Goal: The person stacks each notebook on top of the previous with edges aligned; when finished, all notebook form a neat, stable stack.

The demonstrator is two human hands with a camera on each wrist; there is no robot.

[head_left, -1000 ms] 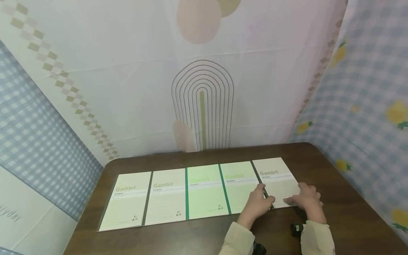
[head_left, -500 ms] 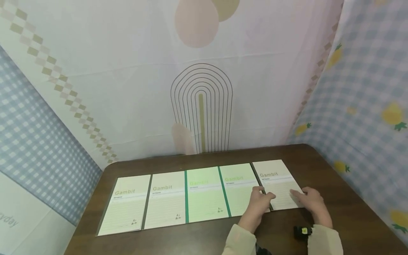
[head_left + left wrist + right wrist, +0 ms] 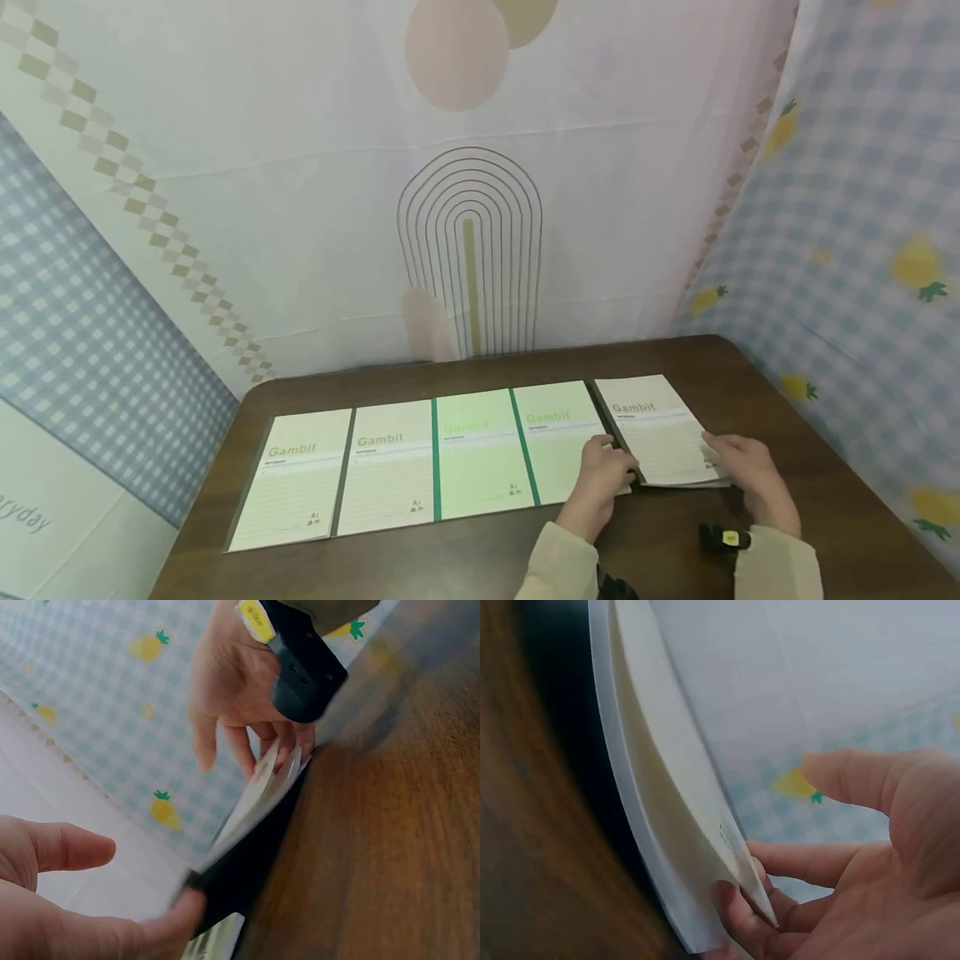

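The rightmost of a row of notebooks (image 3: 648, 429) has a cream cover marked "Gambit" and a dark spine. My left hand (image 3: 597, 483) is at its left edge. In the left wrist view, a left fingertip (image 3: 184, 907) touches the dark spine while the thumb stands apart. My right hand (image 3: 753, 475) grips the lower right corner. Seen from the right wrist, its fingers (image 3: 802, 862) curl about the lifted cover (image 3: 697, 780), one fingertip between cover and pages, and the thumb is raised clear. The pages fan a little apart.
Left of it lie two green notebooks (image 3: 482, 458) and two cream notebooks (image 3: 390, 475), side by side on the dark wooden table (image 3: 420, 567). Patterned cloth (image 3: 480, 250) hangs behind and at both sides. A black wrist device (image 3: 723, 538) sits by the right sleeve.
My right hand has shifted right to the notebook's lower right corner, where the cover now lifts off the pages. The left fingers have drawn closer together at the spine.
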